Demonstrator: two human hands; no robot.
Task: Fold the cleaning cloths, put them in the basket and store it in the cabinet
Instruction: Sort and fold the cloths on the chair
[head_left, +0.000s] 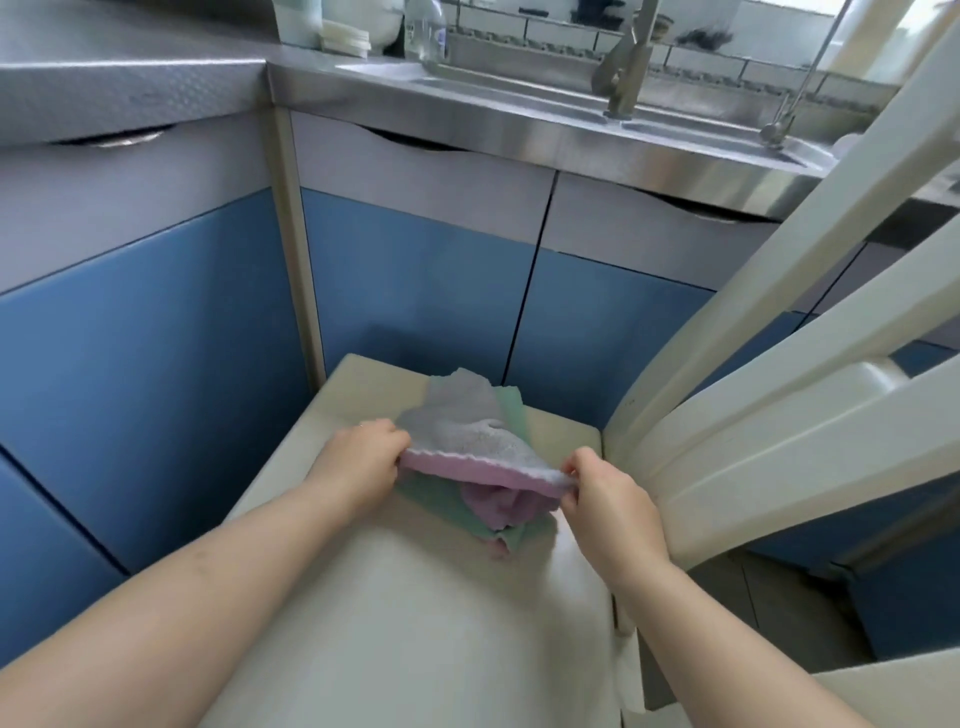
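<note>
Cleaning cloths lay in a loose heap at the lower centre of the frame, but the largest things came first: blue cabinet doors (415, 291) filled the left and middle, shut, under a steel sink counter (545, 130) running across the top, so storage was close at hand. A cream plastic chair, its slatted back (779, 364) rising at the right, offered its seat (415, 597) as a work surface low in the frame. On that seat sat the heap, with a green cloth (441, 499) underneath and a crumpled pink cloth (498, 504) above it. Uppermost, a grey-and-pink cloth (467, 431) was stretched taut, probably to square its edge for a fold. The left hand (358, 462) pinched its left corner, fingers curled round the hem; the right hand (608, 493) pinched the right corner between thumb and fingertips. No basket showed anywhere.
</note>
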